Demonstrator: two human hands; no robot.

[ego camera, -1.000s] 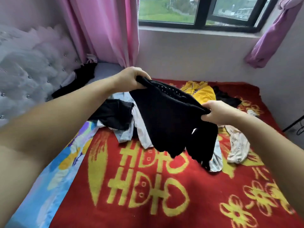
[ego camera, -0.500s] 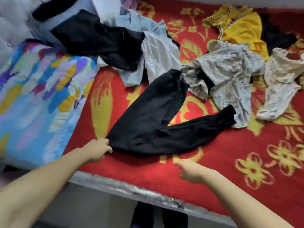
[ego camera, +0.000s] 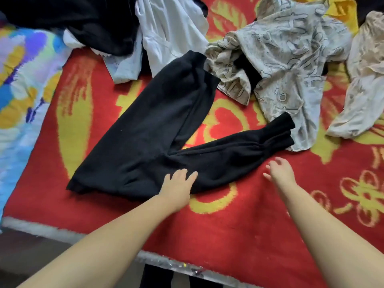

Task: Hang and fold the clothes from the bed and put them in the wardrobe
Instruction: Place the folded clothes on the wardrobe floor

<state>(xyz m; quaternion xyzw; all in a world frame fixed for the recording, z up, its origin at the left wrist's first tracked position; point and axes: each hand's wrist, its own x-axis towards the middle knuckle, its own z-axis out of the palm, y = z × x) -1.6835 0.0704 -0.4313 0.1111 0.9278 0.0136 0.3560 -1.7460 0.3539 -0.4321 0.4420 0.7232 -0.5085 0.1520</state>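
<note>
Black trousers [ego camera: 149, 129] lie spread on the red and yellow blanket [ego camera: 239, 225], legs splayed toward the upper right. My left hand [ego camera: 178, 183] rests flat on the trousers near the crotch, fingers straight. My right hand [ego camera: 280, 171] hovers with fingers spread just beside the lower trouser leg, holding nothing. More clothes lie beyond: a grey patterned shirt [ego camera: 291, 59], a white garment [ego camera: 170, 32], a black garment [ego camera: 83, 19], a beige piece [ego camera: 365, 80] and a yellow one [ego camera: 342, 9].
A blue and yellow patterned sheet [ego camera: 22, 84] covers the bed's left side. The bed's near edge [ego camera: 62, 233] runs below my arms, with dark floor under it.
I held the trousers up by the waistband, then laid them flat on the blanket. My left hand moved from the waistband corner onto the middle; my right hand moved up beside the lower leg.
</note>
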